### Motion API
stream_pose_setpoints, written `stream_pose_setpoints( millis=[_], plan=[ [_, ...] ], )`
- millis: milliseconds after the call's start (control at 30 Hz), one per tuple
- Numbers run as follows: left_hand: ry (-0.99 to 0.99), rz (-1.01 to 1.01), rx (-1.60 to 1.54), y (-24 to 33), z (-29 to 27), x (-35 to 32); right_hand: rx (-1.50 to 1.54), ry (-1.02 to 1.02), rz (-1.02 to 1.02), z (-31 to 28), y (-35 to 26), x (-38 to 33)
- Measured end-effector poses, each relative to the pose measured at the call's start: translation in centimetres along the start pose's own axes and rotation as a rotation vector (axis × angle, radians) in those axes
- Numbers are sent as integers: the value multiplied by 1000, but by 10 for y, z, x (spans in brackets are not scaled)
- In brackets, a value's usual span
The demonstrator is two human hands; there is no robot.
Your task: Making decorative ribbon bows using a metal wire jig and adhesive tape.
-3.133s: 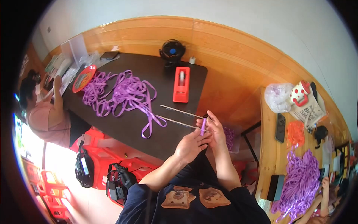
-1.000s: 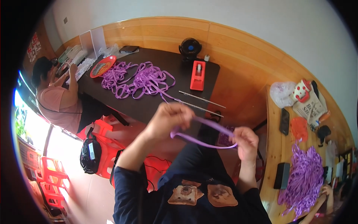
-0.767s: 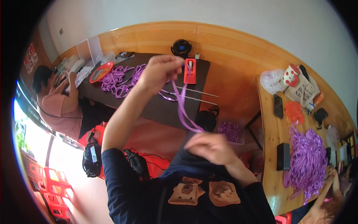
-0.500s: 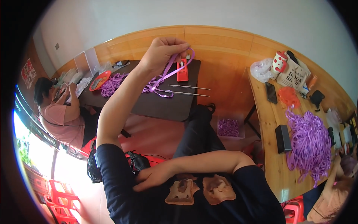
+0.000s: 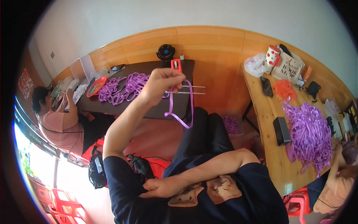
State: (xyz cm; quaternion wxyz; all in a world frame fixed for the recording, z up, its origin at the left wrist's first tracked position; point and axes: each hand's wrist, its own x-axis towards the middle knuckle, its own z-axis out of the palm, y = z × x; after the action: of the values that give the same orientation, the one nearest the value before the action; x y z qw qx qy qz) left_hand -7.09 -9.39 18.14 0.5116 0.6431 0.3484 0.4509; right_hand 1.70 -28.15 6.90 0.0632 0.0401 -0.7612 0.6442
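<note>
My left hand (image 5: 166, 84) is raised in front of me, thumb and fingers pinched shut on a narrow purple ribbon (image 5: 192, 108). The ribbon hangs below the fingers in a loose loop, in the air near the dark table's front edge. My right arm lies across my body. At its end my right hand (image 5: 160, 187) rests against my left sleeve, its fingers mostly hidden. On the dark table (image 5: 149, 109), a heap of purple ribbon (image 5: 136, 85) lies behind my left forearm. Two thin metal rods (image 5: 194, 90) stick out past the table's right edge.
A red tape dispenser (image 5: 176, 65) and a black fan (image 5: 165, 52) stand at the back. A red plate (image 5: 97, 86) lies near a seated person (image 5: 61, 121) at left. The wooden table (image 5: 268, 142) at right holds a large ribbon pile (image 5: 309, 134), a phone (image 5: 266, 86) and a black box (image 5: 281, 130).
My left hand has come down and nearer, drawing the ribbon off the table so that it hangs free. My right hand has shifted slightly. The view has turned a little, bringing the fan into sight.
</note>
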Motion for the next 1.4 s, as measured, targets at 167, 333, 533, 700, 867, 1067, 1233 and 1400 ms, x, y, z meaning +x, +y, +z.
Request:
stream_pose_setpoints(
  millis=[167,333,533,700,867,1067,1233,1400],
  plan=[
    [51,-65,-63,-26,-18,4,26,-2,-85,-29,-12,-21],
    [108,-108,-153,-57,-35,18,5,161,-299,-58,6,-37],
    [89,-192,-204,-71,-35,52,-50,197,-538,-114,10,-53],
    [-21,-213,-100,-68,-21,60,-332,1036,-541,-191,10,-124],
    [-169,-260,-9,-62,35,51,-642,1513,-302,-222,15,-136],
    [17,-113,-248,-106,77,31,-1038,1251,-291,-238,27,-172],
    [184,-137,-246,-151,100,26,-969,1203,-144,-244,38,-197],
    [256,-121,-222,-171,112,34,-339,1147,-60,-237,56,-217]
  ],
)
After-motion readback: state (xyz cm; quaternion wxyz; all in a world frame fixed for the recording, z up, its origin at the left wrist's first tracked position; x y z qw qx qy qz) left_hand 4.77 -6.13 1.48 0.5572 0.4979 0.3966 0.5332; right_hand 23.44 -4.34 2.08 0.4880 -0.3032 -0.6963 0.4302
